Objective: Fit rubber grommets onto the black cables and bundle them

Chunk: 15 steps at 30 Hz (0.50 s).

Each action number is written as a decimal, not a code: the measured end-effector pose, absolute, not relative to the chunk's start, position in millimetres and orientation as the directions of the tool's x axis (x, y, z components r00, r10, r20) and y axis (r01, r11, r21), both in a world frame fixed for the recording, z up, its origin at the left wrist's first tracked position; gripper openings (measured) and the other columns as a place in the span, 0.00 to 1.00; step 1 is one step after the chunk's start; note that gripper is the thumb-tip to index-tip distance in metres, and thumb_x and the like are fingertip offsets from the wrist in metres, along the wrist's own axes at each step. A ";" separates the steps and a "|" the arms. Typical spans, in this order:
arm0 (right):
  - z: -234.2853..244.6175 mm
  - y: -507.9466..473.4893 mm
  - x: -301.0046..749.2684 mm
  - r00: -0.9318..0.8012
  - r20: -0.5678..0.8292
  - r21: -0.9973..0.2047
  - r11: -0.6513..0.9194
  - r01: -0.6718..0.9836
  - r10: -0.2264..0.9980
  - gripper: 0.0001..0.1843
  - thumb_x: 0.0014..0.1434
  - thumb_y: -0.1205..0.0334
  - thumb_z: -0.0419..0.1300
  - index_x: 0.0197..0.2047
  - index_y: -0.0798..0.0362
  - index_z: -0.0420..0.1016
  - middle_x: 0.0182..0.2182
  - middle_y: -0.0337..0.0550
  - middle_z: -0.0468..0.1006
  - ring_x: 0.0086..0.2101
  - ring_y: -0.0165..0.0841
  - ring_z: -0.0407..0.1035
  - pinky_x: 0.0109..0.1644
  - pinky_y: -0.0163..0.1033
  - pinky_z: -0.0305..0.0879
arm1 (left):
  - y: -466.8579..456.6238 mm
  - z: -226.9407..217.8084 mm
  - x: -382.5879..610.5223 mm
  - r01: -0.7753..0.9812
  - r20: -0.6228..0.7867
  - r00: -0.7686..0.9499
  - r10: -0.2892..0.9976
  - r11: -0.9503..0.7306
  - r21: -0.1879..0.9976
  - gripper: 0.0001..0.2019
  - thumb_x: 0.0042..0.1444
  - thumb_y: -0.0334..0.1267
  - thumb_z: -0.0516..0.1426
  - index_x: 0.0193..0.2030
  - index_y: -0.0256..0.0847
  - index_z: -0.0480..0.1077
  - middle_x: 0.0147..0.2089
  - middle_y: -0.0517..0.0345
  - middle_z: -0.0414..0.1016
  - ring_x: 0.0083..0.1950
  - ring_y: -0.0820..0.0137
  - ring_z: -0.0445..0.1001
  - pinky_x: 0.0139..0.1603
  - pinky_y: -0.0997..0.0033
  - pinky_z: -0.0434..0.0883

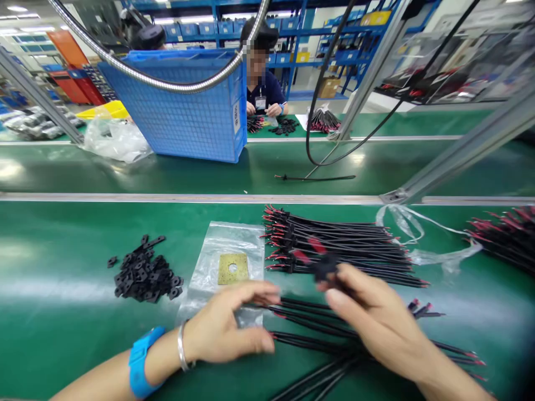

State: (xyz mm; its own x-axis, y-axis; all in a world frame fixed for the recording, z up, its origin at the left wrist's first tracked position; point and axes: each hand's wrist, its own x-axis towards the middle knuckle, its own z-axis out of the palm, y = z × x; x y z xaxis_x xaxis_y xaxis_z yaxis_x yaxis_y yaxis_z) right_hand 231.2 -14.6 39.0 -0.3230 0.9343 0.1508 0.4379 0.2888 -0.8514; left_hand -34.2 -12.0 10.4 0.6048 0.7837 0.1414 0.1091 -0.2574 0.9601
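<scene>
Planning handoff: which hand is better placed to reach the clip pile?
Probably left: left hand is nearer the pile; right hand pinches a black part.

I note a heap of small black plastic pieces [144,273] on the green table [62,312] at my left, and just beside it a clear bag [221,239] with a yellow square plate [233,268] lying on it. A second wire bundle [507,234] sits at the far right edge, near a loose clear plastic strip [434,257]. Beyond the metal rail: a blue crate [184,111], a crumpled plastic bag [115,139] beside it, a bent metal hose [167,84], a hanging black cable [308,128], and a seated co-worker [261,83].
</scene>
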 end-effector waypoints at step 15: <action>83.2 -1.5 238.6 0.534 0.621 -0.718 0.690 0.092 0.575 0.06 0.56 0.62 0.61 0.29 0.51 0.70 0.16 0.33 0.60 0.15 0.28 0.53 0.13 0.35 0.46 | -45.3 -1.3 -5.8 0.027 0.185 0.978 0.094 -0.942 0.334 0.15 0.63 0.45 0.53 0.54 0.49 0.73 0.68 0.65 0.63 0.71 0.60 0.57 0.70 0.54 0.57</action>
